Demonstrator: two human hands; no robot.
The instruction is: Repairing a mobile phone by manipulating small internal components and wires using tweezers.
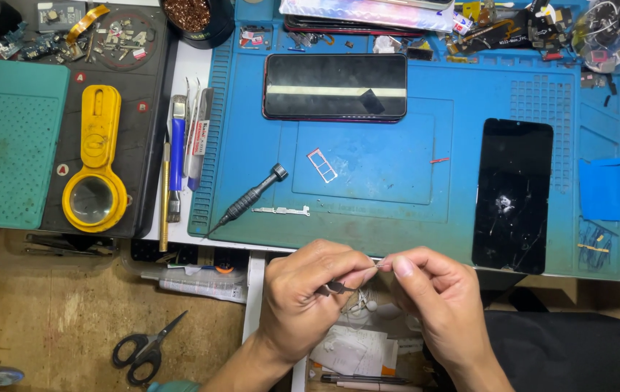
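1. Thin, pale metal sliver [381,266], pinched between both hands just off the near edge of the blue silicone work mat [469,94]: it sits at about 6 o'clock from the mat's centre, held over the gap below the bench, probably so it can be worked close to the eyes.
2. The left hand [308,297] has thumb and forefinger clamped together on one end of the sliver, and a small dark tool tip [331,288] pokes out under its fingers.
3. The right hand [437,294] pinches the other end, fingertips pressed shut on it.
4. At 10 o'clock from the hands a black knurled precision screwdriver [250,197] lies slanted on the mat, a small silvery bracket strip [281,211] beside it, both within reach.
5. At 12 o'clock lies a dark phone with a pale strip across its back [335,95]; at 2 o'clock, a black cracked phone screen [511,194].
6. What the sliver is cannot be told; it is too small. The dark tool is mostly hidden in the left palm, and the clutter below the hands is blurred.
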